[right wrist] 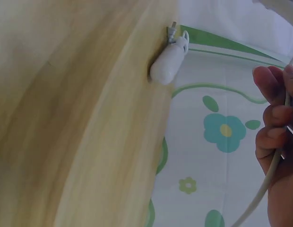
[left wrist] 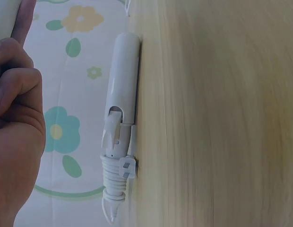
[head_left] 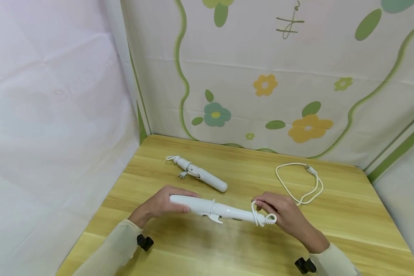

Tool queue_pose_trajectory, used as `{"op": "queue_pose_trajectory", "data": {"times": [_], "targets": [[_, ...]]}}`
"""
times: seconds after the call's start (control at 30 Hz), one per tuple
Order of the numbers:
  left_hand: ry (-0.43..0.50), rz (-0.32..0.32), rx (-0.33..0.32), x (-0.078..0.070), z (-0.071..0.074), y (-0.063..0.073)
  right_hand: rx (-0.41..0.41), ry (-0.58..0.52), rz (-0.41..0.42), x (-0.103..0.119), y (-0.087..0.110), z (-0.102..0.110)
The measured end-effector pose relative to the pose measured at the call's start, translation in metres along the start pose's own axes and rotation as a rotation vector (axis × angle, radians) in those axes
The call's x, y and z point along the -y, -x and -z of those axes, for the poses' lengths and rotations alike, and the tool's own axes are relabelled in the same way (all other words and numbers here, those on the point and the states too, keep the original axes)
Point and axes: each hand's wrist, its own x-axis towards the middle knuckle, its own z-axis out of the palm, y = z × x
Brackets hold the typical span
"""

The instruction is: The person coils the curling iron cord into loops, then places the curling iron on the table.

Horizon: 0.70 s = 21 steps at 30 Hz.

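one glossy wand (head_left: 224,209) in left hand (head_left: 163,201) — looped cord (right wrist: 266,185) in right hand (head_left: 283,211)

Head cam: bright, diffuse light; soft shadow on wood-grain tabletop (head_left: 348,226) under held curling iron (head_left: 229,211), faint glare nr 6 o'clock. Wrist cams dimmer, hazy; R one w/ shadow twd 9 o'clock.

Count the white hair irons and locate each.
2: the held iron in the left hand, above the table; the cord-wrapped iron lying on the table, beyond it.
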Motion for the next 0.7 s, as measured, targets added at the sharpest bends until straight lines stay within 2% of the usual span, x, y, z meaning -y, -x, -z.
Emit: {"op": "queue_pose_trajectory", "data": {"times": [0.17, 0.33, 0.53, 0.7], "targets": [[0.006, -0.009, -0.076, 0.0, -0.003, -0.001, -0.033, 0.022, -0.037, 0.004, 0.008, -0.012], [-0.005, -0.021, -0.14, 0.003, -0.007, -0.004, -0.071, -0.009, -0.052, 0.01, 0.016, -0.023], [-0.045, -0.011, -0.172, 0.003, -0.01, -0.008, -0.085, -0.008, -0.055, 0.015, 0.02, -0.029], [-0.045, -0.008, -0.189, 0.0, -0.011, -0.01, -0.108, 0.069, -0.083, 0.02, 0.018, -0.027]]}}
